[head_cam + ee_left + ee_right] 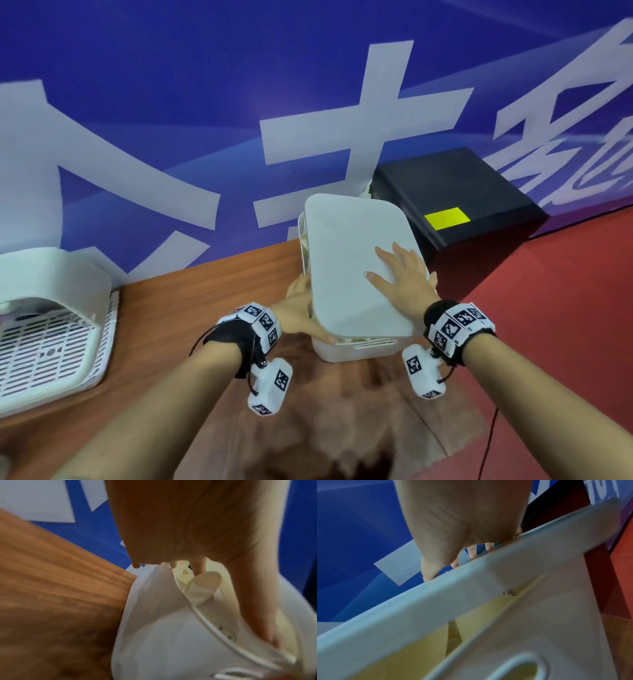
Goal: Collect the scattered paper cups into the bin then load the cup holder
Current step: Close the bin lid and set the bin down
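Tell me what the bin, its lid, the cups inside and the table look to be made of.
Bin: white moulded plastic, going by its smooth matt walls and slotted handle cut-outs.
Lid: likely the same plastic, a rigid matt white slab with rounded corners.
Cups: look like thin paper, cream-white with soft, bent rims.
Table: brown wood-grain surface; solid wood or laminate cannot be told.

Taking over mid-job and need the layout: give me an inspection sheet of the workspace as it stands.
Surface: wooden table.
Job's things: white bin at the table's right end, white lid lying askew on it; paper cups inside.
Clutter: white slotted tray, far left.
Grippers: right hand flat on the lid; left hand grips the lid's left edge.
Cables: thin black lead trailing from the right wrist.
Surroundings: blue banner, black box, red floor.
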A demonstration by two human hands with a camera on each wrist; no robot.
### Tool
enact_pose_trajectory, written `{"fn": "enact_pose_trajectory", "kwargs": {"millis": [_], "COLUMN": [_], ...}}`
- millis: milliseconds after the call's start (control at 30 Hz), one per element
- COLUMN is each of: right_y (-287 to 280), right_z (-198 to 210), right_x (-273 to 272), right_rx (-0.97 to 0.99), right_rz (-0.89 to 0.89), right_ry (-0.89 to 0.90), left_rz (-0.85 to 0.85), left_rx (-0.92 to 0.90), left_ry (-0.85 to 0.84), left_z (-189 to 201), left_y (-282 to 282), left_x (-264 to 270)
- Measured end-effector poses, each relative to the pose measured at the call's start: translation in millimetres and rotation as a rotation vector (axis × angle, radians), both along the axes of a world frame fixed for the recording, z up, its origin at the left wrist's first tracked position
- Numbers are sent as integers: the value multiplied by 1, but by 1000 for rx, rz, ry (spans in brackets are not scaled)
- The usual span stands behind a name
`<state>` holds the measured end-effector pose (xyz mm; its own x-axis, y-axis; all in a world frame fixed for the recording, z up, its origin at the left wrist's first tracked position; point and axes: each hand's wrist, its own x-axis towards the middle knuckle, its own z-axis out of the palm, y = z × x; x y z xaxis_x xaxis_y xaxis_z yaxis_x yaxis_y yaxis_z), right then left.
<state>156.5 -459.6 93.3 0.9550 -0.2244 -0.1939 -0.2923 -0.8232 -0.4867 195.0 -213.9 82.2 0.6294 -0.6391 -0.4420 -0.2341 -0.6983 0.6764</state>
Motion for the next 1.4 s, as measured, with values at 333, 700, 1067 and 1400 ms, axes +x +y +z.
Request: {"fn": "enact_pose_trajectory", "kwargs": {"millis": [333,700,1067,1400], "right_y": [2,3,6,9], "right_z": [3,-13,-15,-21], "right_x": [4,13,15,13], "right_rx": [-155,-242,-336,-415], "right_rz": [87,252,311,316], "right_ry": [69,52,25,9], "left_rz": [445,307,712,408], "left_rx": [18,-254,-401,-339], "left_ry": [-98,-33,65,52], "left_z": [-8,-6,2,6], "left_y": [-17,20,-30,-25], "left_x": [5,23,73,88]}}
